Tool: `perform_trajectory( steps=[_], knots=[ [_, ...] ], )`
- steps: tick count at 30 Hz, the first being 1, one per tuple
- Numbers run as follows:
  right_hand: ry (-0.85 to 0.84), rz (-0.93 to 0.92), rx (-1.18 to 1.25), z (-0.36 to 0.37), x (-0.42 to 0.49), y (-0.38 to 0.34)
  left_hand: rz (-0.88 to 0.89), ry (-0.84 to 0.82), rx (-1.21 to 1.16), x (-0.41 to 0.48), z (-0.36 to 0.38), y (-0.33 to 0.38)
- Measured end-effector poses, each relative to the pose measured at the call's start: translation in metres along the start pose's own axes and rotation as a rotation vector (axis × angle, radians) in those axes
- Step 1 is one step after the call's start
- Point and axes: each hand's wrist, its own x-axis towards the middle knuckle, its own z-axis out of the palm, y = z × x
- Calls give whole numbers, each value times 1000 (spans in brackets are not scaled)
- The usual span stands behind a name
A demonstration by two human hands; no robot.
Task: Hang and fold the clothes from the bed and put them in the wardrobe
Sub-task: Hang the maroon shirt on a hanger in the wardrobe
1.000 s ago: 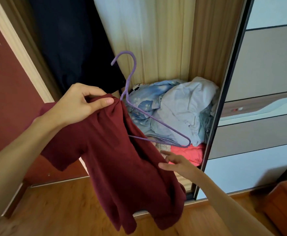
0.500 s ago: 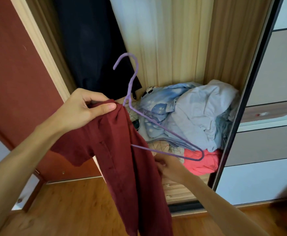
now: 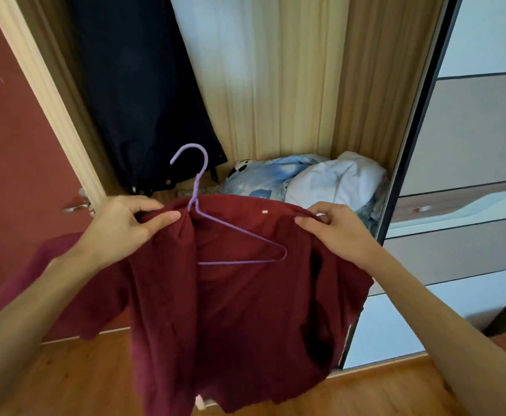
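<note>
A dark red shirt (image 3: pixel 239 310) hangs spread open in front of the open wardrobe (image 3: pixel 290 85). My left hand (image 3: pixel 125 226) pinches its collar edge on the left, beside the neck of a purple wire hanger (image 3: pixel 239 235). My right hand (image 3: pixel 338 229) grips the shirt's top edge on the right. The hanger lies inside the open shirt, its hook sticking up above the collar and its left arm hidden under the cloth.
A dark navy garment (image 3: pixel 143 94) hangs inside the wardrobe at the left. A heap of light blue bedding (image 3: pixel 311 181) lies on the wardrobe shelf behind the shirt. The sliding wardrobe door (image 3: pixel 473 175) stands at the right, a red door (image 3: pixel 14 163) at the left. Wooden floor (image 3: pixel 74 382) below.
My right hand has risen from the shirt's lower front to its top right edge and pulled it open over the hanger. The shirt now hangs spread wide between both hands.
</note>
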Motion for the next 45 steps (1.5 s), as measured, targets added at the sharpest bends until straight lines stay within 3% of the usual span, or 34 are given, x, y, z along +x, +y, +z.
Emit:
perform_trajectory(
  steps=[7, 13, 15, 17, 19, 28, 35, 39, 45],
  knots=[
    [-87, -105, -14, 44, -3, -61, 46, -88, -154, 8, 39, 23],
    [-480, 36, 167, 38, -11, -83, 16, 11, -260, 11, 55, 25],
    [-291, -82, -53, 19, -7, -73, 5, 13, -336, 11, 47, 15],
    [-54, -283, -478, -5, 1, -58, -8, 24, -430, 12, 36, 10],
    [-81, -328, -618, -18, 5, -48, -10, 38, -513, 15, 26, 11],
    [-525, -104, -231, -5, -4, -66, 247, -89, -358, 31, 1, 7],
    [-571, -74, -127, 10, 15, -103, 395, -143, -300, 43, 23, 42],
    [-521, 5, -65, -16, 31, -122, 343, -99, -362, 56, 19, 40],
    [-439, -26, -232, -54, 50, -125, 45, -12, -501, 67, 19, 43]
  ],
)
